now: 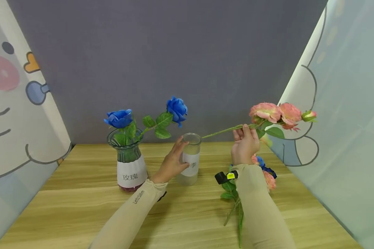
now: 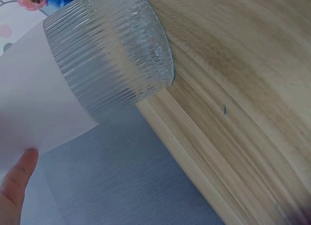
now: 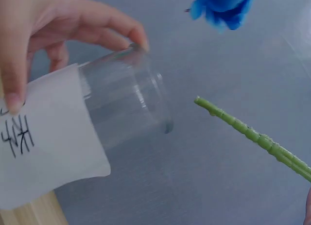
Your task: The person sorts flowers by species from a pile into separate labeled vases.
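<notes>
My left hand [image 1: 171, 164] grips the upright glass [image 1: 193, 155] on the table [image 1: 90, 200]; my right hand [image 1: 245, 148] pinches the pink flowers [image 1: 268, 112] by their stem [image 1: 219, 131], its end apart from the glass; best, I judge, to brace the glass and tilt the stem down into it.

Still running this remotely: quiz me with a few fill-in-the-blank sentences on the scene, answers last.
1. The right hand holds a stem bearing ____ flowers.
2. The left hand grips the straight glass, which carries a ____ paper label.
3. The flared vase holds ____ blue roses.
4. Loose flowers lie on the table beneath the ____ forearm.

Answers: pink; white; two; right.
</notes>
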{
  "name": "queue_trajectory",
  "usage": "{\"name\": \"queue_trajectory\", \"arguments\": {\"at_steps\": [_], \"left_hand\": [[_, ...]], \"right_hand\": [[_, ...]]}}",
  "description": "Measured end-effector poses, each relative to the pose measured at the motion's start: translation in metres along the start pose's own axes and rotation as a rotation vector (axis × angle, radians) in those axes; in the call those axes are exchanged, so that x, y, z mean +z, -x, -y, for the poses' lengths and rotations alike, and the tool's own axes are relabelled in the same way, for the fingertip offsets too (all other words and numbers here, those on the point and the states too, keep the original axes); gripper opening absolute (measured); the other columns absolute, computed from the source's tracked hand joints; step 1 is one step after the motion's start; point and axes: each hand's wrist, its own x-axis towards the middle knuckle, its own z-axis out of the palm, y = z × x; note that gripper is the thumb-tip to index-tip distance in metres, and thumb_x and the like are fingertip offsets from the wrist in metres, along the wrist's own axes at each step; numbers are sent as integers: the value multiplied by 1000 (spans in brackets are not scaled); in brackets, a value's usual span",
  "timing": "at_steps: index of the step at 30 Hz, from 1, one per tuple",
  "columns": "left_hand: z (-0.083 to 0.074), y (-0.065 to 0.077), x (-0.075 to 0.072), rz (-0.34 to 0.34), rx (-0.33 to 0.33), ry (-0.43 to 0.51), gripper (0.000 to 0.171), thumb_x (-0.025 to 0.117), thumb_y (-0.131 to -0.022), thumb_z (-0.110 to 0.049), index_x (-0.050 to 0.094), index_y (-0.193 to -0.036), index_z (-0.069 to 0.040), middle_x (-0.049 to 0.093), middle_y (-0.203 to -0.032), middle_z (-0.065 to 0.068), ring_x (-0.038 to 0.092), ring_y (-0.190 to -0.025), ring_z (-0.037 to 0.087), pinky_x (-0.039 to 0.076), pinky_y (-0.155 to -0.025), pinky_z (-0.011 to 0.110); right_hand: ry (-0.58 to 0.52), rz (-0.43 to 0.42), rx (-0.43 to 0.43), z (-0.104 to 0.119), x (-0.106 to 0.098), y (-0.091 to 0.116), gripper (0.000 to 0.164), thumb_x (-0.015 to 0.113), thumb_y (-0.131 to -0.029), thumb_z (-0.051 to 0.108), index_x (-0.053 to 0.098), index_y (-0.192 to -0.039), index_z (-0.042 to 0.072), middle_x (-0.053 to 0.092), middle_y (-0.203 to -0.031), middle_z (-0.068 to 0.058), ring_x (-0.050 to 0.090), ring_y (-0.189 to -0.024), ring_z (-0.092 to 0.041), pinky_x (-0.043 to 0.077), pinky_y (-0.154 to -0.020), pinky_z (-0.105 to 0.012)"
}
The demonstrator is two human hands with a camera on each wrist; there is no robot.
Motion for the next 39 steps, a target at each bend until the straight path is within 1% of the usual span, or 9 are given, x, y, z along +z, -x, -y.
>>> {"name": "queue_trajectory", "arguments": {"at_steps": [7, 11, 14, 17, 23, 28, 32, 36, 39], "left_hand": [[-1, 3, 1, 23, -12, -2, 81, 80, -73, 2, 37, -141, -3, 19, -155, 21, 49, -120, 44, 53, -76, 49], [0, 9, -1, 12, -4, -23, 81, 82, -71, 2, 38, -140, -1, 21, -153, 24, 53, -114, 43, 53, -70, 46], [0, 10, -2, 4, 2, -28, 80, 82, -71, 1, 39, -139, 0, 22, -153, 24, 53, -115, 44, 53, -71, 46], [1, 7, -3, 19, 0, -27, 80, 81, -73, -1, 38, -140, -2, 21, -153, 23, 50, -119, 44, 53, -73, 46], [1, 0, -2, 14, 16, -27, 79, 81, -73, -1, 38, -140, -3, 21, -154, 21, 54, -112, 44, 54, -68, 45], [3, -2, -1, 10, 8, -13, 80, 81, -73, 0, 38, -139, -3, 20, -154, 20, 52, -116, 44, 54, -72, 47], [4, 1, 0, 19, -7, -9, 80, 81, -73, 0, 38, -141, -3, 20, -154, 21, 50, -118, 45, 54, -74, 48], [4, 1, 0, 8, 0, -9, 81, 81, -73, 1, 38, -141, -2, 21, -154, 22, 50, -118, 44, 53, -74, 48], [2, 0, -1, 2, 12, -10, 81, 81, -72, 1, 38, -141, -2, 21, -153, 23, 51, -117, 44, 54, -74, 48]], "right_hand": [[35, -13, 3, -10, 8, -1, 14, 62, -90, -6, 64, -77, -2, 60, -68, -9, 61, -52, -16, 53, -49, -24], [89, -9, 27, -20, 11, 5, 14, 61, -90, -5, 63, -77, -1, 61, -69, -9, 61, -52, -15, 54, -50, -25], [112, 24, 24, -26, 16, 9, 12, 61, -90, -5, 64, -79, -2, 62, -70, -8, 63, -53, -15, 54, -51, -25], [133, 62, 7, -29, 21, 12, 12, 62, -90, -4, 65, -78, -1, 62, -69, -8, 63, -54, -15, 54, -51, -24], [207, 140, -26, -31, 33, 15, 15, 65, -89, -2, 64, -75, 2, 61, -70, -8, 60, -55, -15, 54, -53, -26], [317, 160, -14, -35, 38, 15, 7, 68, -87, -1, 67, -83, 4, 62, -72, -4, 61, -59, -12, 55, -55, -27], [415, 218, 19, -38, 39, 15, 5, 68, -87, -1, 65, -91, 2, 61, -76, -3, 62, -64, -11, 56, -56, -26], [465, 255, 67, -39, 40, 12, 14, 67, -88, -1, 63, -101, -5, 61, -79, -3, 62, -65, -10, 56, -57, -25], [482, 269, 148, -37, 43, 2, 25, 65, -89, -3, 61, -112, -9, 62, -80, -4, 63, -63, -10, 56, -57, -24]]}}
